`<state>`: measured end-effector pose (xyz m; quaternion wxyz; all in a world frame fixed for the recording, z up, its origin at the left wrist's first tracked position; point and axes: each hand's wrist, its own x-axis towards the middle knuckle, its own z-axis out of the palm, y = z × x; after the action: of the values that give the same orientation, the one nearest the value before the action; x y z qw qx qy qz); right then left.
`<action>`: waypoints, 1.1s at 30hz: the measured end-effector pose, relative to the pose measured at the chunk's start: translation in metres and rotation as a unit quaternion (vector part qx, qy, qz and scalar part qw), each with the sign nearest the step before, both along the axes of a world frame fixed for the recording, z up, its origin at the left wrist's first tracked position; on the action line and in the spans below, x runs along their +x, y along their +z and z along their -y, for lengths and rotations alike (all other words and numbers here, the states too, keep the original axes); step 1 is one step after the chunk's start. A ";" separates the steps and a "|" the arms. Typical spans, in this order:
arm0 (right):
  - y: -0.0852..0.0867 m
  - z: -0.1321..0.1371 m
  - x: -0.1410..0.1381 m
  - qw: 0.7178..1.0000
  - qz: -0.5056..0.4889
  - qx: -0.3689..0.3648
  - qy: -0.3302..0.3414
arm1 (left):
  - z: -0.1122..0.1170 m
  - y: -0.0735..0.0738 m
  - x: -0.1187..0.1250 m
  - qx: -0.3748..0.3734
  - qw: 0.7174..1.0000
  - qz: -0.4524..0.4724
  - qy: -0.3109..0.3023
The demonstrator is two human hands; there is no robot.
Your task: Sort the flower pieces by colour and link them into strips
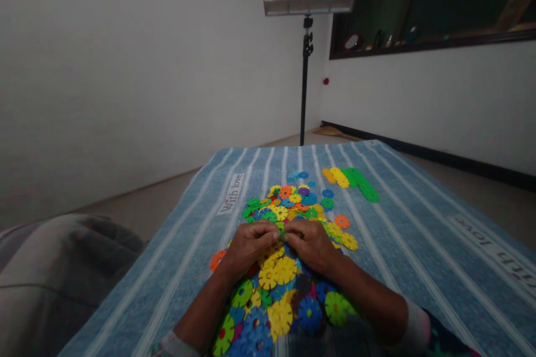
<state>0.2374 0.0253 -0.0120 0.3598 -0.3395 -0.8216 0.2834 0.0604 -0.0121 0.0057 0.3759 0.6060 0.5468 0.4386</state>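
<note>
My left hand [253,242] and my right hand [309,241] meet over a heap of colourful plastic snowflake discs [285,270] with notched rims. Between the fingertips of both hands a small green snowflake disc [282,233] shows, pinched from each side and partly hidden by the thumbs. Whether a second disc is joined to it I cannot tell. Yellow, blue, green, orange and red discs lie under and around my wrists. Beyond the heap, at the right, rows of overlapping yellow and green discs [362,184] lie apart from the rest.
The discs lie on a table with a blue striped cloth [192,234]. Behind its far edge stands a black stand [305,83] with a flat panel on top. A grey draped seat [62,268] is at the left. White walls and a dark window [444,0] stand behind.
</note>
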 end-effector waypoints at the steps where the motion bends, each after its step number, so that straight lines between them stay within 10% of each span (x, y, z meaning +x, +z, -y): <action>1: 0.001 -0.002 0.001 1.000 -0.001 -0.001 0.001 | 0.000 0.001 -0.001 0.001 1.000 -0.002 0.011; 9: 0.000 -0.072 0.060 0.988 0.049 0.053 -0.136 | -0.011 0.002 -0.039 0.024 0.979 -0.125 0.159; 15: -0.003 -0.139 0.136 0.914 0.262 0.063 -0.303 | -0.016 -0.011 -0.080 0.012 0.936 -0.262 0.235; 33: -0.001 -0.189 0.157 0.851 0.462 0.064 -0.239 | -0.020 -0.031 -0.092 -0.036 0.927 -0.268 0.259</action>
<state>0.3946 0.2142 -0.0134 0.0164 -0.5935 -0.8028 -0.0546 -0.0315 0.0078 -0.0249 0.1101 0.5240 0.7806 0.3224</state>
